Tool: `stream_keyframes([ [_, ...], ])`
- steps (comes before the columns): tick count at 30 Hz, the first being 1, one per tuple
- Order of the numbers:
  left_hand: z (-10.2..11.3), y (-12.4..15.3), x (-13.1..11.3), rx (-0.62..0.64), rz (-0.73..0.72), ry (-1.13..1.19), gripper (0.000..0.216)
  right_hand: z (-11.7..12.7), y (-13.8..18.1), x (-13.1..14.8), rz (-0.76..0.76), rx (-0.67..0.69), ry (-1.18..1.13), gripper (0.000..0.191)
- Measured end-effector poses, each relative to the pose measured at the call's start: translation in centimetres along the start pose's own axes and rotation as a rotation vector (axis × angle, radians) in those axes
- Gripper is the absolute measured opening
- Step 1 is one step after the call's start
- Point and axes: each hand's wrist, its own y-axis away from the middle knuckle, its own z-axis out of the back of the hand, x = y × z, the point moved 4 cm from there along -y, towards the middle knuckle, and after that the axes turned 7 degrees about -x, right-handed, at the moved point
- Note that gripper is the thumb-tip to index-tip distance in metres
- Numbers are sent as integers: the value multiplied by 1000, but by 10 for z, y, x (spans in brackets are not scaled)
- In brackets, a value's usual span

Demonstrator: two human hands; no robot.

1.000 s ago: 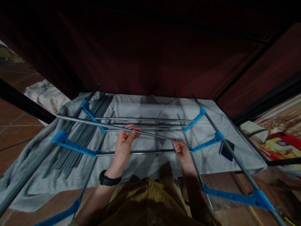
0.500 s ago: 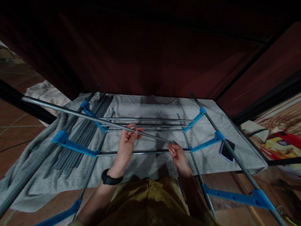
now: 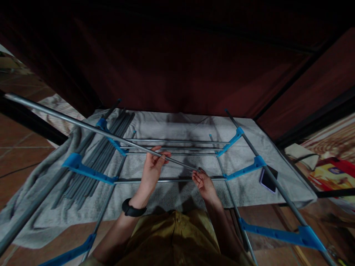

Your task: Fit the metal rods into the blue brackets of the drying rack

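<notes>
A long grey metal tube (image 3: 80,125) slants across the view, its far end up at the left. My left hand (image 3: 153,166), with a black band on the wrist, pinches it between thumb and fingers. At the tube's lower right end, my right hand (image 3: 203,183) has its fingertips closed on the tip. Beneath both hands lies a frame of grey tubes joined by blue plastic brackets (image 3: 91,171). One crossbar (image 3: 177,180) of the frame passes just under my hands, and several more crossbars run farther back.
A bundle of loose grey tubes (image 3: 102,159) lies at the left on a grey cloth (image 3: 177,127). A phone (image 3: 268,179) rests at the right, beside a frame tube. Farther right are a red and yellow package (image 3: 334,173) and a pale item (image 3: 301,156). A dark red panel (image 3: 177,66) stands behind.
The held tube has shifted left, its far end rising toward the upper left. My right hand has moved slightly left with the tip; my left hand stays nearly in place.
</notes>
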Motion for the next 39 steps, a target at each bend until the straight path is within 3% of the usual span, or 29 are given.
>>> stream_keyframes([
  [24,4,-2,7,4,-21,-119,44,-2,12,-8,-24,-32,109,40],
  [39,4,-2,14,45,-37,-144,40,-12,25,-22,-93,34,123,33],
])
